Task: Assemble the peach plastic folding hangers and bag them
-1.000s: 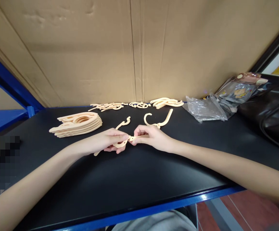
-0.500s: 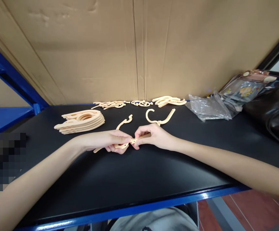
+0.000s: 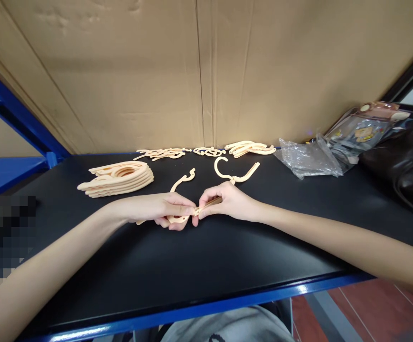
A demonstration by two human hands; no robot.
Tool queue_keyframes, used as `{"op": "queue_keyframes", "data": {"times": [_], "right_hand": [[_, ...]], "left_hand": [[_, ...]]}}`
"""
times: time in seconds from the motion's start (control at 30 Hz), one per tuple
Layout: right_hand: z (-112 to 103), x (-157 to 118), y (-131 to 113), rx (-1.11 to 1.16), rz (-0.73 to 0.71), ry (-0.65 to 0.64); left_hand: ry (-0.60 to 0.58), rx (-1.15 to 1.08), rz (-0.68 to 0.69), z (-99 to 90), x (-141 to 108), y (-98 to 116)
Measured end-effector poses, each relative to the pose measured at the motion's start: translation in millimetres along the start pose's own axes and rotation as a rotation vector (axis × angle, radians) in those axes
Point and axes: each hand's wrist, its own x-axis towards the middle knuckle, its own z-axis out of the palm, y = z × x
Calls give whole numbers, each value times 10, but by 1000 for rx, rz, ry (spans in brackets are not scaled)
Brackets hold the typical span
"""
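Note:
My left hand (image 3: 167, 209) pinches a cream plastic hanger part (image 3: 177, 219) with round holes, its fingers curled beneath it. From the right, my right hand (image 3: 226, 202) grips a slim, grooved hanger arm (image 3: 213, 201). The two parts meet between my fingertips; the joint itself is mostly covered. Just beyond my left hand a curved arm with a notched end (image 3: 183, 181) shows; whether it joins the held part is hidden. Behind my right hand is a hanger hook (image 3: 218, 168) with a grooved arm beside it, its lower end hidden.
A stack of cream hangers (image 3: 119, 179) lies at left on the black tabletop (image 3: 178, 275). Along the cardboard wall (image 3: 121, 85) are thin parts (image 3: 164, 154), small hooks (image 3: 209, 152) and curved arms (image 3: 251, 148). Clear plastic bags (image 3: 306, 159) and a dark leather bag (image 3: 402, 156) sit at right.
The held parts have tilted slightly and my fingertips have shifted a little around the joint. Both hands keep their grip; the view has moved slightly.

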Motion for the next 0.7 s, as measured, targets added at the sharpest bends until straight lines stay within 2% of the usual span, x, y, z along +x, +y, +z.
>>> {"op": "queue_keyframes", "data": {"times": [0.7], "right_hand": [[-2,-2,23,-6,-3,18]], "left_hand": [[91,-66,35,70,15,-3]]}}
